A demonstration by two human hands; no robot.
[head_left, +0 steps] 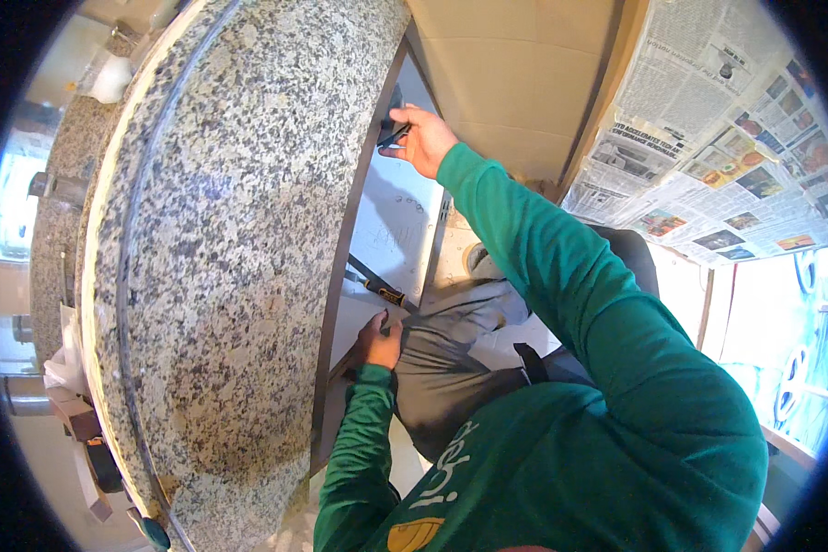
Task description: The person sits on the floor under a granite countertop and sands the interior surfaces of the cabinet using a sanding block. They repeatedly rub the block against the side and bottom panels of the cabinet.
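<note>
My right hand (420,140) reaches under the far part of the granite countertop (230,239). Its fingers and thumb are closed on a small dark object (396,136), whose kind I cannot make out. Closer to me, my left hand (379,342) is at the counter's edge with curled fingers. The counter partly hides them, and what they hold does not show. Just beyond that hand, a black tool with a yellow-marked handle (384,291) lies at a slant, its other end out of sight. A white panel (391,221) with pencil-like marks stands under the counter.
The counter's brown edge strip (348,230) runs along my left. A tan board (506,74) rises ahead, beside a newspaper-covered panel (708,138) at the right. My grey trousers (442,368) show bent legs close to the cabinet. Odds and ends, including a brown block (74,412), lie beyond the counter's left edge.
</note>
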